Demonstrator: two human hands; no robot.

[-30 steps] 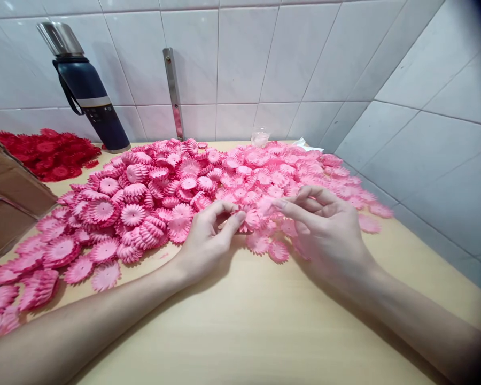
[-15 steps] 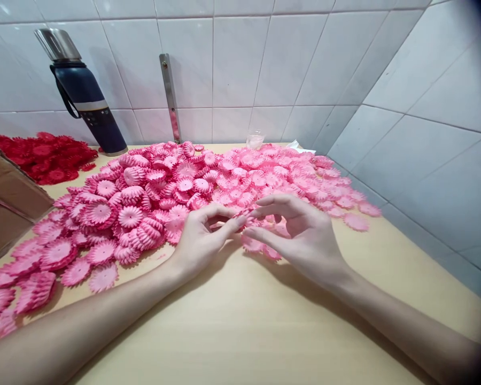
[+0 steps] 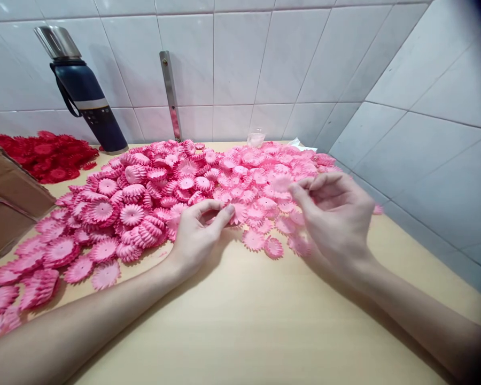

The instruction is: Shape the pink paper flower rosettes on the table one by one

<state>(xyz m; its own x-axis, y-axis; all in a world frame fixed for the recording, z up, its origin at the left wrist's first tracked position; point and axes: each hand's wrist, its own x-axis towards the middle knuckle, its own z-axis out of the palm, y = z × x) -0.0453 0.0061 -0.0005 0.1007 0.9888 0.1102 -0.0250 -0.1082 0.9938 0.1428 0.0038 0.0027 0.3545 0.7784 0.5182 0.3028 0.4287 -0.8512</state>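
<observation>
My left hand [image 3: 200, 227] pinches a pink fabric flower layer [image 3: 239, 213] with a toothed rim between thumb and fingers, low over the table. To the right, my right hand [image 3: 336, 214] is closed in a pinch on a pale pink petal disc [image 3: 281, 184], somewhat blurred. Behind both hands spreads a wide heap of pink flower layers [image 3: 184, 183], many nested in curled stacks on the left side. Flatter single ones lie on the right. A few loose layers, such as a small round one [image 3: 273, 247], rest on the table between my hands.
A dark blue flask [image 3: 90, 101] with a steel cap stands at the back left. Beside it lies a pile of red flower layers [image 3: 44, 155], with a cardboard box [image 3: 12, 198] at the left edge. A clear cup [image 3: 256, 138] and a metal strip [image 3: 169, 96] are by the tiled wall.
My right hand has drawn away from my left, rightward and slightly up, with a pale pink disc in its fingers. My left hand has barely moved.
</observation>
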